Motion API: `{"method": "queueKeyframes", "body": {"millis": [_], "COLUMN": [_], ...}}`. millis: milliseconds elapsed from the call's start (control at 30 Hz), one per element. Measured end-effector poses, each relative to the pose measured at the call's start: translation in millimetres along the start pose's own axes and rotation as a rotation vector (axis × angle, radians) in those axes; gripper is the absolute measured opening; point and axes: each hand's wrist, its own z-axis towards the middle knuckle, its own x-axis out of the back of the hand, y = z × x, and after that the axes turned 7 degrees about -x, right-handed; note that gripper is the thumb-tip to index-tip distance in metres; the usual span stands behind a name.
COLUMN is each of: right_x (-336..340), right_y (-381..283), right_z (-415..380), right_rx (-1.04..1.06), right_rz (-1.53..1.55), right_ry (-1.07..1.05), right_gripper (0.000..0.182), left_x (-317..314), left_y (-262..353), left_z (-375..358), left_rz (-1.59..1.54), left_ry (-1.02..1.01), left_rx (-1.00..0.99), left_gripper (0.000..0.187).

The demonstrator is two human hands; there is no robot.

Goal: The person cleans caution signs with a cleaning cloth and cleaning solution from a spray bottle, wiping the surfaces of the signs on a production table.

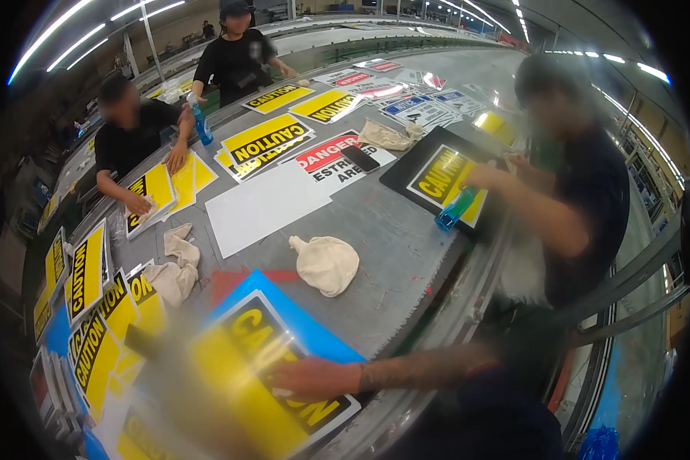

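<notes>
My right hand [314,379] reaches in from the right and rests on a yellow and black CAUTION sign [241,383] with a white border. Its fingers are smeared, so their shape and anything under them cannot be made out. Beneath the sign's upper part shows a bright blue sheet [314,337]. A blurred haze covers the sign's left side. My left hand is not visible. Beyond the sign, a bunched cream cloth [327,265] lies on the grey table [391,307].
Stacked CAUTION signs [92,360] and another cloth [178,268] lie left. Across are a blank white sheet [261,208], a phone [359,159] and DANGER signs [331,157]. A co-worker at right holds a green-blue bottle [456,211] over a sign; two people stand opposite.
</notes>
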Motion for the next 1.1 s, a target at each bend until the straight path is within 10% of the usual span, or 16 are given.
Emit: {"method": "queueKeyframes", "body": {"millis": [300, 500, 667, 1100], "right_x": [26.1, 21.3, 17.8, 0.9], "right_y": [-16.9, -5.9, 95.3, 62.2], "right_z": [4.7, 25.5, 132.7, 122.3], "right_rx": [-0.099, -0.031, -0.205, -0.404], "right_rz": [-0.109, -0.160, -0.352, -0.587], "right_ry": [-0.154, -0.333, 0.106, 0.160], "right_gripper": [0.032, 0.037, 0.025, 0.026], "left_x": [-5.7, 50.5, 38.8, 42.9], "left_y": [-18.6, 12.3, -13.6, -34.1], "left_z": [-3.2, -6.3, -31.5, -32.9], "left_rz": [-0.009, 0.195, 0.172, 0.219], "left_ry": [0.128, -0.228, -0.289, -0.337], "left_rx": [-0.031, 0.172, 0.055, -0.025], "left_gripper": [0.017, 0.050, 0.061, 0.056]}}
